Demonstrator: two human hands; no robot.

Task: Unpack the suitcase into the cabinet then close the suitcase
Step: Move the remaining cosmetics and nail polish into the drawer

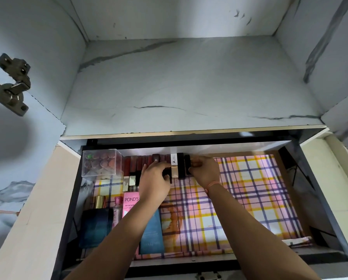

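Cabinet (189,81) fills the view, marbled grey inside, door hinge (11,83) at far left, upper shelf bare. Below the shelf its drawer (306,199) stands pulled out, lined with plaid paper (250,188). Drawer's left side, back to front: clear box (101,162) of small round items, row of red lipsticks (136,164) along the back wall, dark blue box (96,227), pink bottle (117,209), Pond's carton (131,203), light blue box (152,233). Left grip (155,178) is over the lipstick row, fingers reaching fairly straight onto it; thumb near a dark cap, cannot tell if it pinches. Just right of it: white-and-gold lipstick (174,165), then black tube (180,165). Right grip (205,170), fingers curled, pinches another black lipstick (187,164) at the row's right end. Orange thread (212,185) on the right wrist.
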